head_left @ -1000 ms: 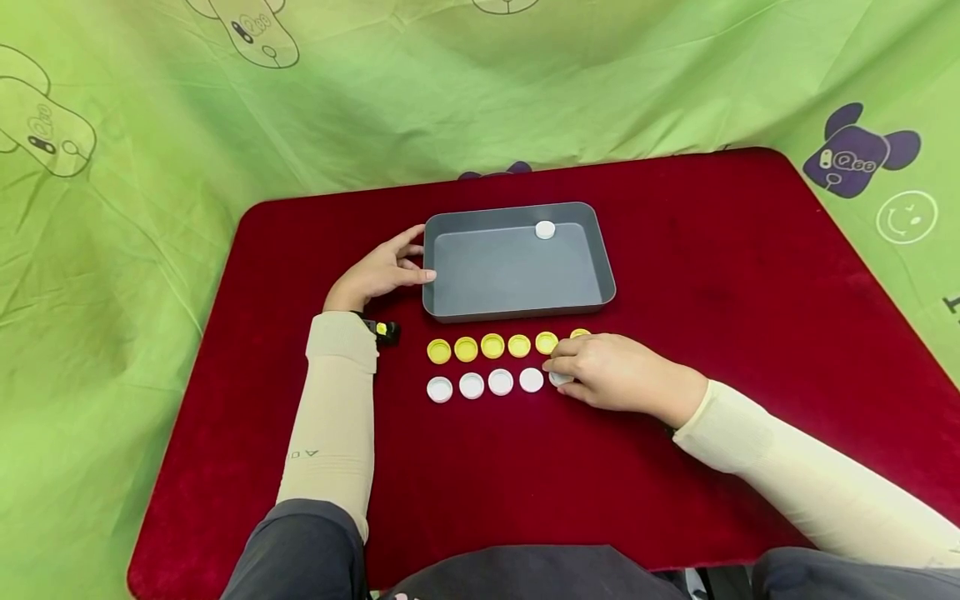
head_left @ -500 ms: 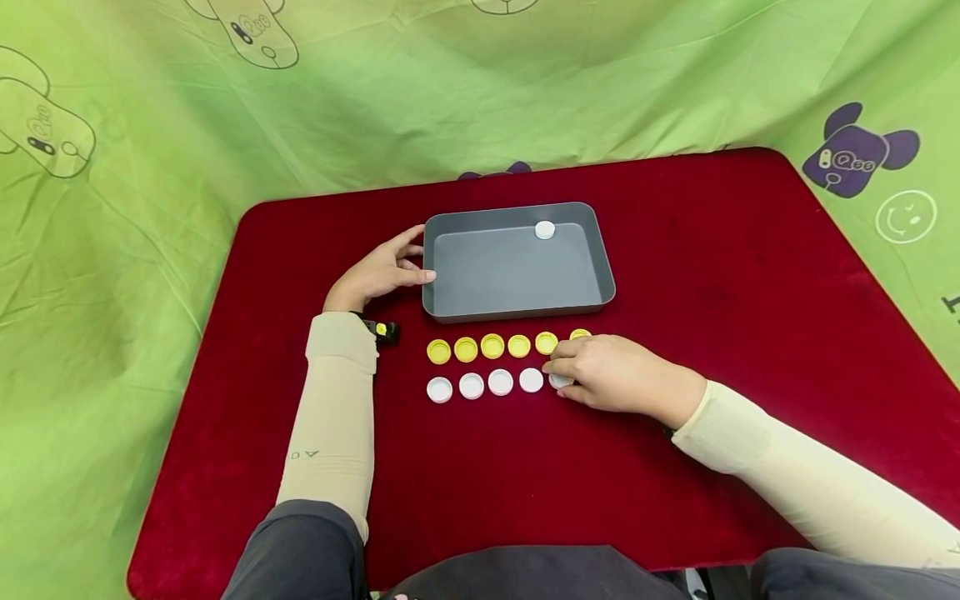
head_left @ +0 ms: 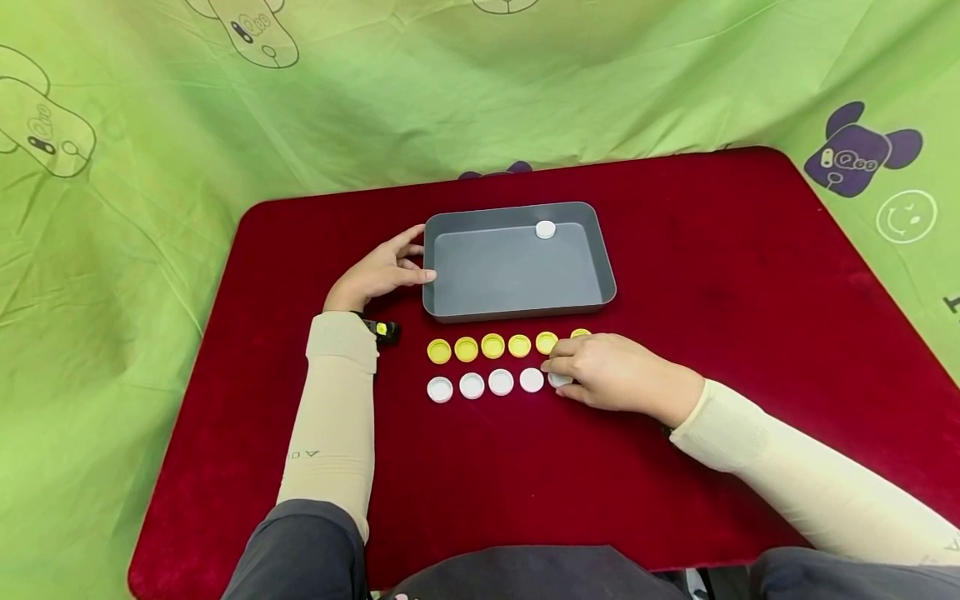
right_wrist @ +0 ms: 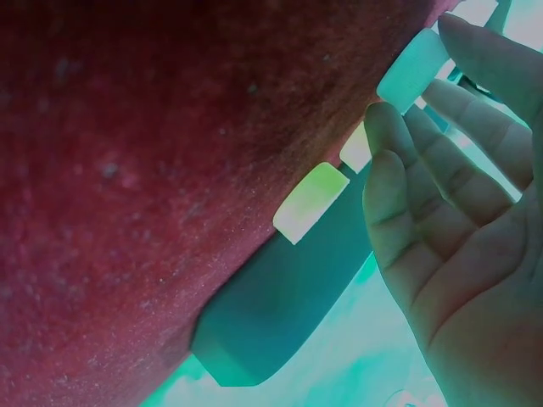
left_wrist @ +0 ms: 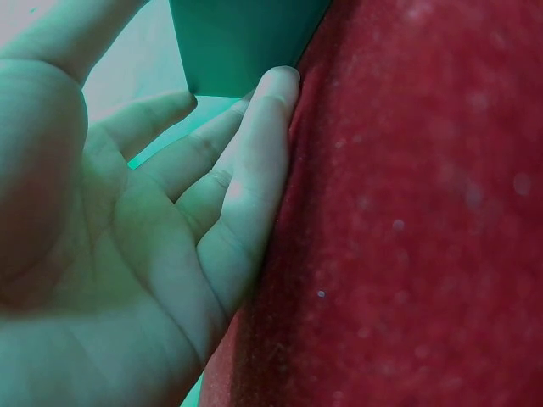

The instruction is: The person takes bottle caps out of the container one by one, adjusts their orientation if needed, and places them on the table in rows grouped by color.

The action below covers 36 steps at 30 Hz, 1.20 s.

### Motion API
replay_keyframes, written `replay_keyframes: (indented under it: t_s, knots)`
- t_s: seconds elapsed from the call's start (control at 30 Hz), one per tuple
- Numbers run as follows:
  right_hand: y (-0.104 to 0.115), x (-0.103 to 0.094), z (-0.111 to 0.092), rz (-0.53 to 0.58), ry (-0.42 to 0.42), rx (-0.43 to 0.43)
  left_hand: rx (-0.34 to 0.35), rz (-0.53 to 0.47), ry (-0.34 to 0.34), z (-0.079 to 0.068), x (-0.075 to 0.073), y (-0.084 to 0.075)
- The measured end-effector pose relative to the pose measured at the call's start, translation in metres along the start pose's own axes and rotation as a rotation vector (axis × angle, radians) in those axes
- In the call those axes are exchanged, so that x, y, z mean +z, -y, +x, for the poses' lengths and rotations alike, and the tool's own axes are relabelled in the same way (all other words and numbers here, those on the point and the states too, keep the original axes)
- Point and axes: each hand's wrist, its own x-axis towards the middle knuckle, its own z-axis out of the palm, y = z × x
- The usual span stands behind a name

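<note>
My right hand (head_left: 618,372) pinches a white bottle cap (head_left: 559,379) at the right end of a row of white caps. In the right wrist view, that cap (right_wrist: 413,72) sits between thumb and fingertips, close to the cloth. Just beyond runs a row of yellow caps (head_left: 492,346), the rightmost one partly covered by the hand. My left hand (head_left: 381,272) holds the left wall of a grey rectangular tray (head_left: 517,316), thumb over the rim and fingers outside. One white cap (head_left: 545,229) lies inside the tray near its far wall.
A dark red cloth (head_left: 750,317) covers the table under the tray and caps. Behind it hangs a green printed curtain (head_left: 375,108). The tray's near wall stands just beyond the yellow row.
</note>
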Motion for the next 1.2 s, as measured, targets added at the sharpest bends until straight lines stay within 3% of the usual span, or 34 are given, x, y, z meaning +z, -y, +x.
replay_keyframes:
  t_s: [0.77, 1.2]
  knots:
    - [-0.002, -0.002, 0.001, -0.015, 0.014, 0.011, -0.009, -0.004, 0.005, 0.000, -0.002, -0.001]
    - [-0.010, -0.020, 0.004, -0.037, -0.022, 0.014, 0.008, 0.003, -0.008, 0.000, 0.001, 0.001]
